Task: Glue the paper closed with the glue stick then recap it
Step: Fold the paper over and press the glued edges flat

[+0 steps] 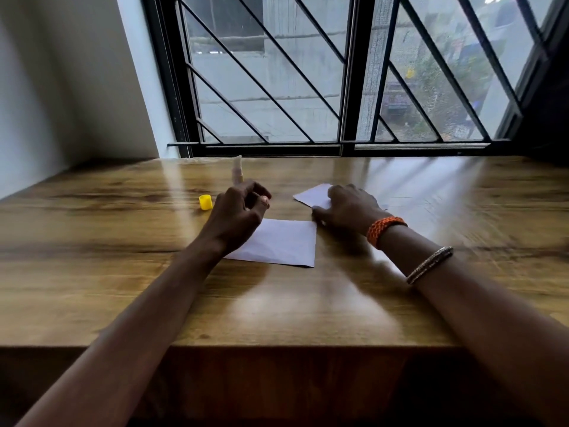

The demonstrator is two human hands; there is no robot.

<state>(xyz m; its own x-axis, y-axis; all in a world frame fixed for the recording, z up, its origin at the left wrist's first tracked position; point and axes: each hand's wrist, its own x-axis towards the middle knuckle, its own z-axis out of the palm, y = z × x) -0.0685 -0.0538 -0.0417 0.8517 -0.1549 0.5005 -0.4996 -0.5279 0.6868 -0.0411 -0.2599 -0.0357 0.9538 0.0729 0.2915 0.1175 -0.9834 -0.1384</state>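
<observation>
A flat white paper [283, 241] lies on the wooden table [123, 272] between my hands. Farther right is a smaller white paper [311, 194]; my right hand [348, 208] lies over it, fingers on top and thumb at its near edge. The uncapped glue stick [237, 169], pale and blurred, stands upright just beyond my left hand [240, 211], its base hidden by the knuckles. That hand hovers over the larger paper's left corner with curled fingers, thumb against a fingertip. I cannot tell whether it grips the stick. The yellow cap [205, 202] sits on the table left of it.
The table runs back to a barred window [308, 87]. A white wall [61, 87] closes the left side. The table's front edge [277, 346] is near me. My right wrist wears an orange band [385, 230] and a metal bangle [429, 265].
</observation>
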